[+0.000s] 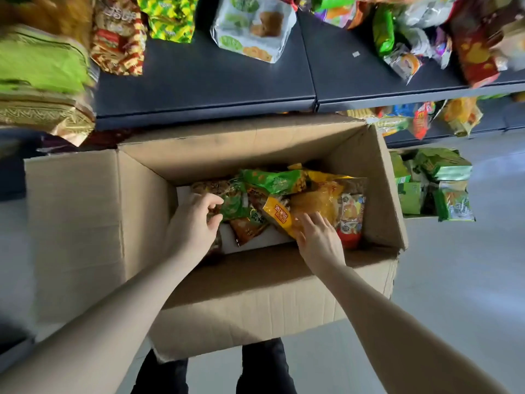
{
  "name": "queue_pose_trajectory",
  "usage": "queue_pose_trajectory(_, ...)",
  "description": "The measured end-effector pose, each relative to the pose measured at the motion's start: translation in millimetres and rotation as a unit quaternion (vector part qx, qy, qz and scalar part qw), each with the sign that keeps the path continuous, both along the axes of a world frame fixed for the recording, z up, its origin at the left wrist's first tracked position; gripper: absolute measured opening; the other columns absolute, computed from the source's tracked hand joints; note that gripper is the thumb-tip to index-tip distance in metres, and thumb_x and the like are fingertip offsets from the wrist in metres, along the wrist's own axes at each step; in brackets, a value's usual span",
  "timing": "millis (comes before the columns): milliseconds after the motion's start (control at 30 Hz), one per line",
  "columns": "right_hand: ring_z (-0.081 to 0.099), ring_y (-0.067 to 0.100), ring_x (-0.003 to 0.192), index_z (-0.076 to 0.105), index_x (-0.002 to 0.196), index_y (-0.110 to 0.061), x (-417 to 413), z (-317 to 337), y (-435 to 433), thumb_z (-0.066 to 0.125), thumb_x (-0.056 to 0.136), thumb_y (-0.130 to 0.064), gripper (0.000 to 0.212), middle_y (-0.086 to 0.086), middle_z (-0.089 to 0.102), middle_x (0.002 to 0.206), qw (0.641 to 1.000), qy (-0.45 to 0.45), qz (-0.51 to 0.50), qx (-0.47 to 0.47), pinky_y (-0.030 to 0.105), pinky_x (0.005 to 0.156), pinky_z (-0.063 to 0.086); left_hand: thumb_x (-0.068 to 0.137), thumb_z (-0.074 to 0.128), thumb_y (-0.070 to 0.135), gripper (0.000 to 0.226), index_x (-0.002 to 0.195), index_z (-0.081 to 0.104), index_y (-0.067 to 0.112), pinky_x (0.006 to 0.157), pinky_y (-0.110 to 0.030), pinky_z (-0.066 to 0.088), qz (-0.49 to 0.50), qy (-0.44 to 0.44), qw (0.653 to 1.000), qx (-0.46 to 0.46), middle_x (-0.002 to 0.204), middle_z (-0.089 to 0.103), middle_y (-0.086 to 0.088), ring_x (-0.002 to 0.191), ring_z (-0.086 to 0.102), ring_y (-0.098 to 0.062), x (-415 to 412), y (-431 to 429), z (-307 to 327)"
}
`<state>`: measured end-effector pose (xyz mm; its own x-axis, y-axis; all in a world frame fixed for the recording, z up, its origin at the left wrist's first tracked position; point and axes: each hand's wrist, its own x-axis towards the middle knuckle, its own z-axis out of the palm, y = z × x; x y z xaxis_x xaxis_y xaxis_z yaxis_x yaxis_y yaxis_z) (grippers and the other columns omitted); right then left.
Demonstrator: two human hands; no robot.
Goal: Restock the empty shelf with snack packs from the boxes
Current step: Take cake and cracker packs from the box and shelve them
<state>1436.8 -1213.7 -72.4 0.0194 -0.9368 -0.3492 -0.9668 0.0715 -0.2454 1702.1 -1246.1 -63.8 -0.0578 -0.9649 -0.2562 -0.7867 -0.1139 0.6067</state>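
An open cardboard box (pixel 255 285) stands on the floor in front of me with several snack packs at its bottom. My left hand (pixel 193 223) reaches into the box's left side, fingers curled round a green pack (pixel 234 204). My right hand (pixel 318 237) lies with straight fingers on a yellow-orange pack (pixel 315 203). A yellow pack with a red label (pixel 279 216) lies between the hands. The dark shelf (pixel 227 81) runs beyond the box, with bare surface in its middle.
Snack packs sit on the shelf: green and gold ones (pixel 42 75) at left, a white biscuit pack (pixel 252 27) at centre, mixed packs (pixel 426 32) at right. A second box of green packs (pixel 437 183) stands at right. Grey floor (pixel 454 265) surrounds the box.
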Motion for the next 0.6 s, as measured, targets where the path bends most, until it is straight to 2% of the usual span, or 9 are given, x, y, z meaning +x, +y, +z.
queue_pose_trajectory(200,0.058,0.034,0.105,0.054,0.133,-0.014,-24.9,-78.2,-2.7,0.062,0.094,-0.021,0.040,0.010,0.057,0.122,0.996,0.007,0.020,0.082,0.041,0.081,0.052,0.085,0.073,0.008,0.029,0.112,0.066,0.013,0.072,-0.033,0.051,0.007,-0.008,0.999,0.048,0.105,0.066,-0.003,0.094,0.063,-0.022,-34.5,24.3,-84.7)
queue_pose_trajectory(333,0.055,0.033,0.115,0.048,0.135,-0.017,-28.9,-122.6,-8.0,0.059,0.096,-0.026,0.042,0.010,0.052,0.133,0.991,0.013,0.003,0.135,0.041,0.088,0.051,0.086,0.074,0.013,0.029,0.113,0.066,0.016,0.075,-0.031,0.054,0.005,-0.008,0.997,0.078,0.106,0.066,-0.001,0.094,0.063,-0.019,-57.3,30.8,-128.3)
queue_pose_trajectory(433,0.050,0.031,0.125,0.039,0.144,-0.020,-27.9,-153.4,-15.1,0.061,0.096,-0.026,0.053,0.008,0.045,0.142,0.983,0.022,-0.022,0.180,0.042,0.093,0.051,0.086,0.073,0.014,0.028,0.113,0.065,0.016,0.076,-0.029,0.053,0.004,-0.006,0.996,0.091,0.109,0.066,-0.001,0.098,0.063,-0.018,-69.6,32.0,-156.2)
queue_pose_trajectory(600,0.045,0.033,0.128,0.027,0.149,-0.020,-15.2,-209.2,-32.2,0.061,0.096,-0.027,0.063,0.012,0.041,0.142,0.977,0.032,-0.042,0.205,0.044,0.095,0.047,0.090,0.069,0.017,0.030,0.120,0.063,0.018,0.075,-0.021,0.047,-0.003,-0.009,0.994,0.110,0.116,0.063,0.000,0.103,0.061,-0.016,-71.2,32.4,-198.5)
